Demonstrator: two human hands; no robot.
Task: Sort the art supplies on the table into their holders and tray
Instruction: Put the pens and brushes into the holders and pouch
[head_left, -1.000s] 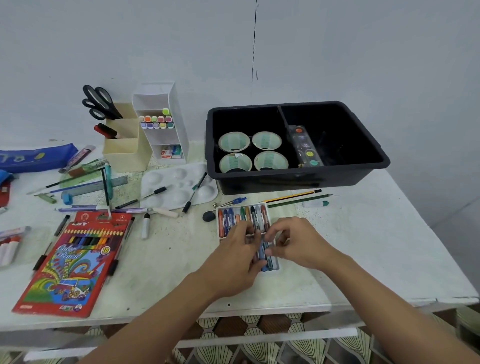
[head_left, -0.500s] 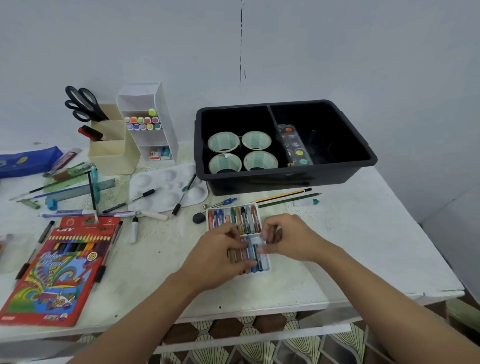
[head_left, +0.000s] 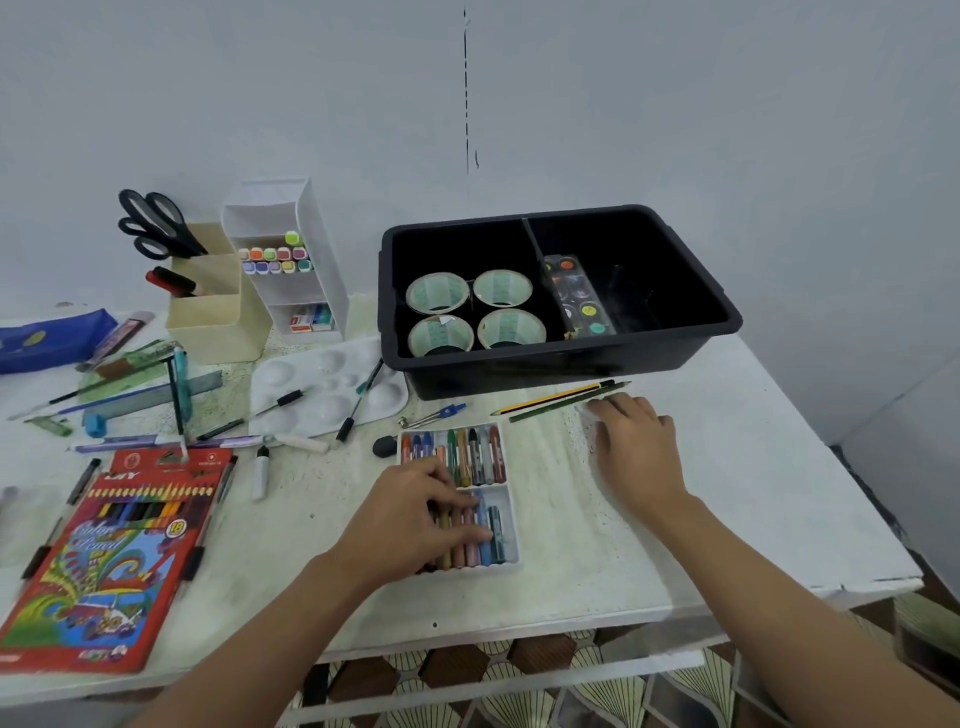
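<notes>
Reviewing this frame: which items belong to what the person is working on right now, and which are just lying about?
In hand: crayon tray under the left hand; two pencils by the right hand; black bin.

Lying about: paint palette, coloured pencil box, compass, black eraser.

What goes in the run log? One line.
left hand: over crayon tray | right hand: open, by two pencils | black bin: four tape rolls
</notes>
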